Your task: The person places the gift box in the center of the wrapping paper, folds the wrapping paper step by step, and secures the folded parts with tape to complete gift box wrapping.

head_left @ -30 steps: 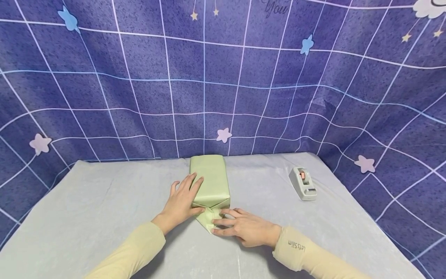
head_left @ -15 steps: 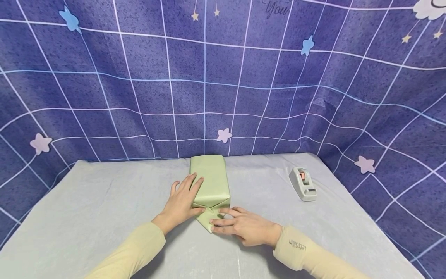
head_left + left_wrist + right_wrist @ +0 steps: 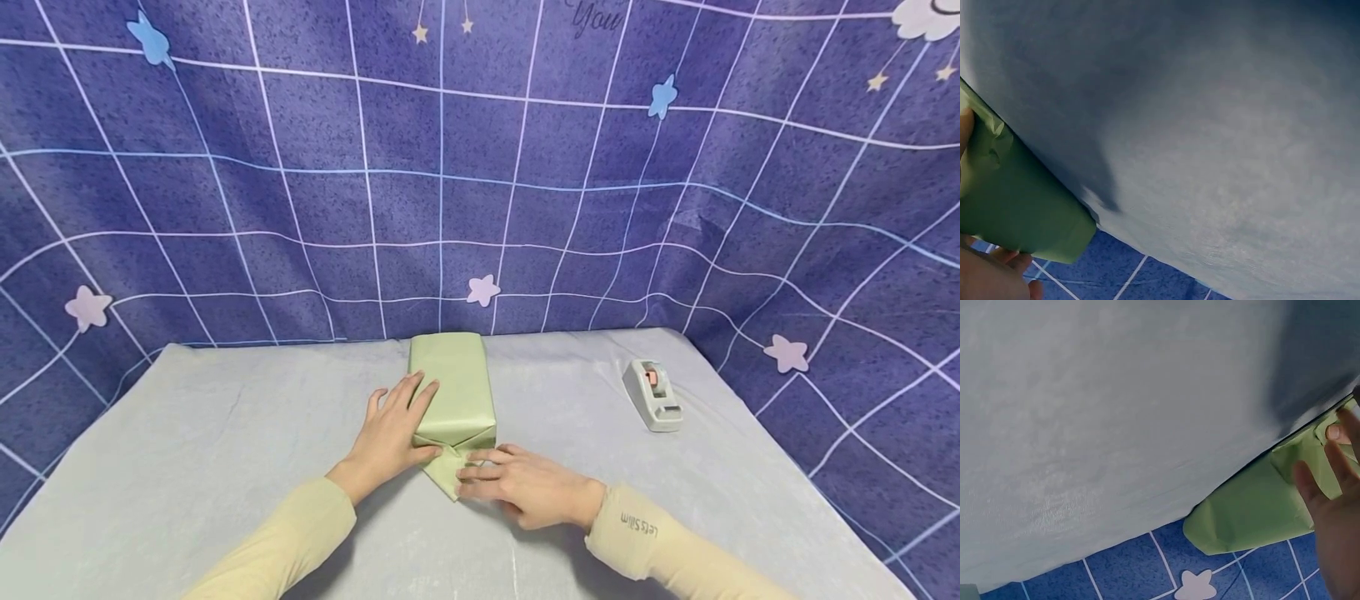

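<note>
A box wrapped in light green paper (image 3: pixel 450 383) lies on the grey cloth, its near end folded into a pointed flap (image 3: pixel 442 479). My left hand (image 3: pixel 386 433) rests on the left side of the box, fingers spread over the top edge and thumb on the near-end fold. On the flap's right side, my right hand (image 3: pixel 525 487) touches the paper with extended fingers. In the right wrist view, the right hand's fingers (image 3: pixel 1310 487) overlap the folded end of the green wrapped box (image 3: pixel 1241 512). The left wrist view shows the left hand (image 3: pixel 994 275) along the box's side.
A white tape dispenser (image 3: pixel 652 396) with an orange-pink core stands at the right of the table. Grey cloth (image 3: pixel 225 433) covers the tabletop. Behind it hangs a blue curtain (image 3: pixel 300 208) with white grid lines and stars, which also closes off the right side.
My right hand's fingers have shifted slightly over the flap and drawn closer together. The left hand, the box and the tape dispenser stay where they were.
</note>
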The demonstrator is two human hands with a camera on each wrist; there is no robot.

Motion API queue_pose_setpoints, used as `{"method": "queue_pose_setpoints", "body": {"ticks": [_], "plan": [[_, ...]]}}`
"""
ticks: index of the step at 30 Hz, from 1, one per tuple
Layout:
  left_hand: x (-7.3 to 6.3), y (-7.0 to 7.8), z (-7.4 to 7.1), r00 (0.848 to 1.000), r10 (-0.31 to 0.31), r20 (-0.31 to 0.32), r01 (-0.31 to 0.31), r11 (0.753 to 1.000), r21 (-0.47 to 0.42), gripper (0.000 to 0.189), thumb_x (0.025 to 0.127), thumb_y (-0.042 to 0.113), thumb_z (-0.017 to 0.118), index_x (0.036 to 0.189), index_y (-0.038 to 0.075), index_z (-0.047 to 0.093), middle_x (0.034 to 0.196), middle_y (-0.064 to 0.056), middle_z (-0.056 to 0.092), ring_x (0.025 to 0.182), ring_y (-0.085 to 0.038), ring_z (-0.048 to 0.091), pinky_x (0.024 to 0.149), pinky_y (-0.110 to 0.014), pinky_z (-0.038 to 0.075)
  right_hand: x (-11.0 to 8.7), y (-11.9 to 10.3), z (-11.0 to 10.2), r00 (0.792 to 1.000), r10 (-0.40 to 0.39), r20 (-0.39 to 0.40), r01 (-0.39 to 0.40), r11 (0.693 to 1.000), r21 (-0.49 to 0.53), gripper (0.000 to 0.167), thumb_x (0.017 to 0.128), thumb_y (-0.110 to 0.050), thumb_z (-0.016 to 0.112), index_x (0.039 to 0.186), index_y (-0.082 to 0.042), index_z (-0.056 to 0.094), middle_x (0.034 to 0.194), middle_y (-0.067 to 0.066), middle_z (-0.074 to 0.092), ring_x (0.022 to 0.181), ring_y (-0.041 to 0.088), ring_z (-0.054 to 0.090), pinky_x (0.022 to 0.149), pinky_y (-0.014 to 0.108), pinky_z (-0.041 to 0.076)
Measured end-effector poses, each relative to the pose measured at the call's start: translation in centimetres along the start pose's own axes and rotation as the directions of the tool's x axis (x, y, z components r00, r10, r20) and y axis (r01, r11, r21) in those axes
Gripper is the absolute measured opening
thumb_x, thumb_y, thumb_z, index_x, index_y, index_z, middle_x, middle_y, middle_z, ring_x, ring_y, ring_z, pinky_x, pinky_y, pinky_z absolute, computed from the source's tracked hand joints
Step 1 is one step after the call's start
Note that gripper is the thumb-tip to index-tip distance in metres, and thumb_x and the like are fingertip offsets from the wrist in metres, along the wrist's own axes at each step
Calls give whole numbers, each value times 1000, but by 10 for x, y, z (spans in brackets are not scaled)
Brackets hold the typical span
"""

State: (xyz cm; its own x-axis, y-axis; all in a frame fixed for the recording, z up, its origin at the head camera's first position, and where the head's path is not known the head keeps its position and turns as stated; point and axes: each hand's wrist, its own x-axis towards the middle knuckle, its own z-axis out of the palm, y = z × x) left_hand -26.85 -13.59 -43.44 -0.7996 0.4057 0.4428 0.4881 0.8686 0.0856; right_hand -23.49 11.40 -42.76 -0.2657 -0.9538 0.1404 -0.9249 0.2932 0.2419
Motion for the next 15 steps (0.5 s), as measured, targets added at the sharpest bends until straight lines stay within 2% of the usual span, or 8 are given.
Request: {"method": "queue_pose_setpoints", "body": {"ticks": [4, 7, 9, 12, 15], "plan": [[0, -1, 0, 1000, 5, 1, -5, 1000, 0, 99, 60, 51, 78, 140, 12, 35, 144, -16, 34, 131, -31, 33, 99, -54, 24, 4, 5, -3, 992, 51, -119, -50, 999, 10, 52, 77, -15, 64, 127, -19, 51, 130, 0, 52, 122, 18, 45, 98, 35, 40], [-1, -3, -1, 1000, 14, 10, -14, 1000, -4, 100, 60, 54, 75, 141, 13, 35, 144, -15, 33, 132, -30, 33, 99, -54, 24, 7, 11, -5, 972, 109, -210, -107, 994, 21, 49, 78, -13, 63, 125, -15, 50, 126, 1, 51, 119, 16, 45, 99, 32, 38], [-1, -5, -1, 1000, 29, 12, -29, 1000, -13, 101, 59, 55, 74, 141, 13, 34, 144, -16, 33, 132, -30, 33, 99, -54, 25, 9, 15, -7, 957, 151, -249, -148, 989, 30, 54, 76, -13, 65, 127, -11, 47, 128, 3, 48, 120, 18, 43, 102, 32, 35], [-1, -9, -3, 998, 56, 21, -55, 998, -27, 101, 58, 55, 74, 141, 13, 34, 144, -16, 33, 131, -30, 34, 98, -54, 25, 10, 21, -6, 943, 207, -260, -206, 978, 35, 69, 73, -19, 71, 133, -9, 40, 135, 7, 42, 124, 21, 39, 106, 35, 31], [-1, -12, -5, 996, 79, 30, -78, 996, -32, 100, 60, 52, 75, 141, 14, 34, 144, -15, 33, 131, -29, 35, 97, -54, 25, 12, 26, -4, 941, 243, -234, -244, 969, 26, 83, 69, -27, 76, 138, -7, 33, 142, 9, 34, 129, 24, 34, 107, 39, 29]]}}
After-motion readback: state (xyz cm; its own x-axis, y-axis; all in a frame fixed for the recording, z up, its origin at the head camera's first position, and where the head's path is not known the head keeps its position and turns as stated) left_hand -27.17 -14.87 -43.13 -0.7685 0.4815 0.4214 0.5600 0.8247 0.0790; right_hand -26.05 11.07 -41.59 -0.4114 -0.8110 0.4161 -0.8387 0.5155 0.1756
